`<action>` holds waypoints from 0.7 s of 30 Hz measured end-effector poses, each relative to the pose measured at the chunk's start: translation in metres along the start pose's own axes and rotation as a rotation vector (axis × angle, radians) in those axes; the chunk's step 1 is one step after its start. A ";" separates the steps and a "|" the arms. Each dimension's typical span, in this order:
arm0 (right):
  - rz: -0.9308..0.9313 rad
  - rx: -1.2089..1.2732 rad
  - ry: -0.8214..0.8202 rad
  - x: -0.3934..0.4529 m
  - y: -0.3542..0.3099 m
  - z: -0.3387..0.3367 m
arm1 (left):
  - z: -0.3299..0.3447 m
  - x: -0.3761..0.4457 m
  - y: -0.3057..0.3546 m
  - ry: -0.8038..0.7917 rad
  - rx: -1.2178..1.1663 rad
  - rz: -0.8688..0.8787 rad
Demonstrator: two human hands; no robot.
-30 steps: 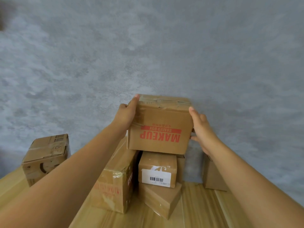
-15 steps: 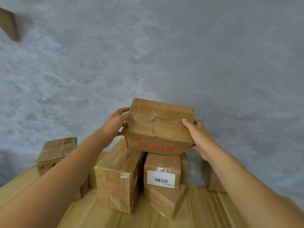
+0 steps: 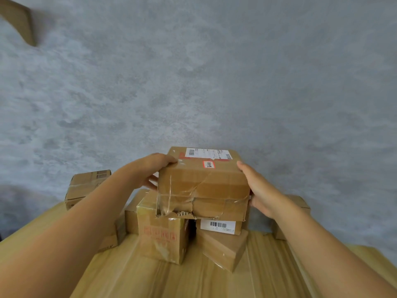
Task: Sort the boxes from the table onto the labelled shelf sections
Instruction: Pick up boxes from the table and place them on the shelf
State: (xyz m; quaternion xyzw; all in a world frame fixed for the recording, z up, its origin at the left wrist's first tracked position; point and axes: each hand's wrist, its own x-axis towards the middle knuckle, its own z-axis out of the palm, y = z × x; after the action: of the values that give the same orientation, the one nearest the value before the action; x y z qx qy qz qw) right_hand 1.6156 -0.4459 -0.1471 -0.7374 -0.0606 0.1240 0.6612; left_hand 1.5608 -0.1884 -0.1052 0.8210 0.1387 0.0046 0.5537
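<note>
Change: held box (image 3: 204,186) rolled towards the camera since a second ago; red MAKEUP print, then facing the camera upside down, now turned out of sight; taped seam face now forward, shipping-label face now on top.
Meaning for task: label side brought up for reading, judged as a check of which shelf section applies; sorting of this box not yet done, no shelf sections in view.
Left hand (image 3: 150,168): fingers curled over the upper left edge and left side of the held box, gripping.
Right hand (image 3: 257,190): palm flat against the right side, fingers fairly straight, pressing inward; thumb hidden.
Location of held box: raised between both hands, above and in front of the stack on the worktop (image 3: 133,274); contact with the boxes beneath not possible to tell.
Appearance of held box: brown corrugated card; clear tape wrinkled and peeling across the front; lower front edge torn, fluting exposed near the left corner; white shipping label (image 3: 208,153) with barcode on top; small red-bordered sticker (image 3: 209,164) near the top front edge, text too small to read.
Remaining stock: taped box with red marks (image 3: 163,235) directly below; barcode-labelled box (image 3: 219,226) beside it, resting on a tilted box (image 3: 223,248); further box (image 3: 86,186) at left; part of another box (image 3: 298,203) behind the right wrist.
Handling note: torn edge and loose tape judged weak; side support preferable to pulling at the flap.
</note>
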 end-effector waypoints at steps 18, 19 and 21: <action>0.001 0.082 -0.064 -0.019 -0.002 -0.012 | -0.022 -0.022 -0.030 -0.258 -0.197 0.030; -0.049 0.059 -0.046 -0.020 -0.006 -0.011 | -0.025 -0.023 -0.032 -0.262 -0.193 0.049; -0.152 0.022 -0.030 -0.027 -0.018 -0.009 | -0.032 -0.024 -0.036 -0.222 -0.191 0.094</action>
State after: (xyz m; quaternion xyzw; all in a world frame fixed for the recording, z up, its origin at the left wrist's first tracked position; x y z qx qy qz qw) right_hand 1.5930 -0.4591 -0.1256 -0.7215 -0.1249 0.0850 0.6758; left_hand 1.5249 -0.1528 -0.1223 0.7657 0.0370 -0.0470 0.6405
